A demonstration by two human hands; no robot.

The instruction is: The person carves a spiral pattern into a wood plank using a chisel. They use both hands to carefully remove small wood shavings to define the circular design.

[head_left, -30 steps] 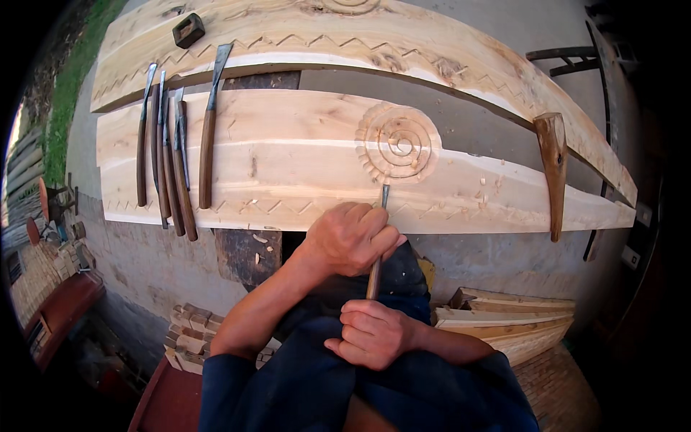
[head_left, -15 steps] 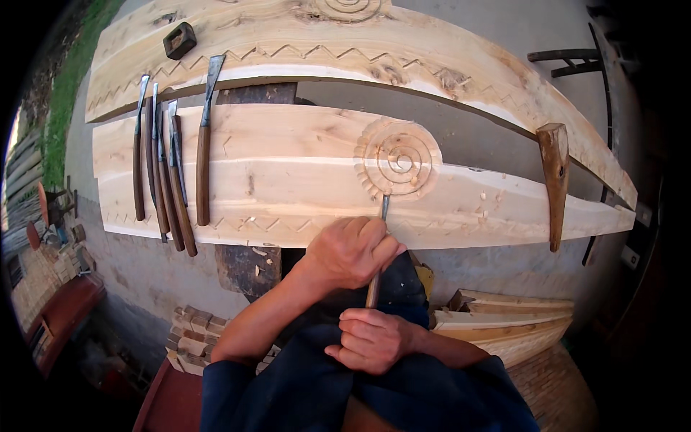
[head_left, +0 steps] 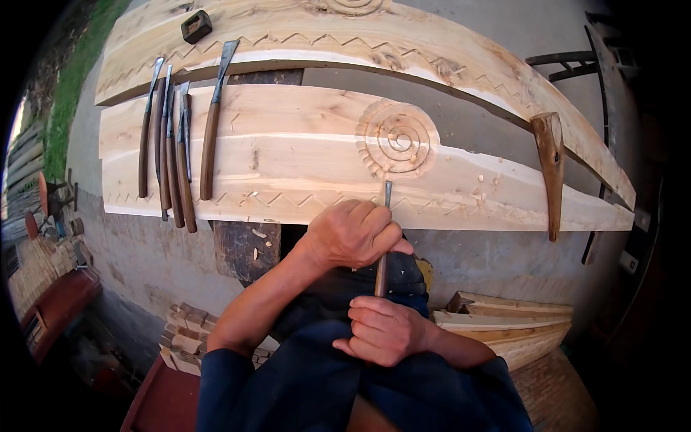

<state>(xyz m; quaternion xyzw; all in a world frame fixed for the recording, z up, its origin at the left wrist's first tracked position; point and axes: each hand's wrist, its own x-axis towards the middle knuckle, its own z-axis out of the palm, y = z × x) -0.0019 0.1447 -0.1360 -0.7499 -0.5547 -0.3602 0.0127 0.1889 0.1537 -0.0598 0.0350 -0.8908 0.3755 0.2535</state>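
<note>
My left hand (head_left: 356, 234) wraps round the upper part of a chisel (head_left: 381, 277) with a wooden handle. My right hand (head_left: 381, 331) is closed round the handle's lower end, near my body. The steel blade (head_left: 388, 189) points away from me, at the lower edge of a scalloped spiral carving (head_left: 403, 140) on the nearer pale plank (head_left: 288, 165); I cannot tell whether it touches. Several more chisels (head_left: 211, 144) lie at the plank's left. A wooden mallet (head_left: 548, 173) lies at its right. A shallow zigzag line runs along the near edge.
A farther carved plank (head_left: 324, 50) carries a dark block (head_left: 196, 27). A dark stained board (head_left: 247, 252) shows below the nearer plank. Cut wooden blocks (head_left: 186, 331) and stacked boards (head_left: 504, 324) sit low on either side. A dark wooden frame (head_left: 561, 61) stands beyond at right.
The view has shifted slightly, moving the planks down and then back up in the picture. My right hand and the chisel's handle have moved slightly to the right; both hands keep their grip.
</note>
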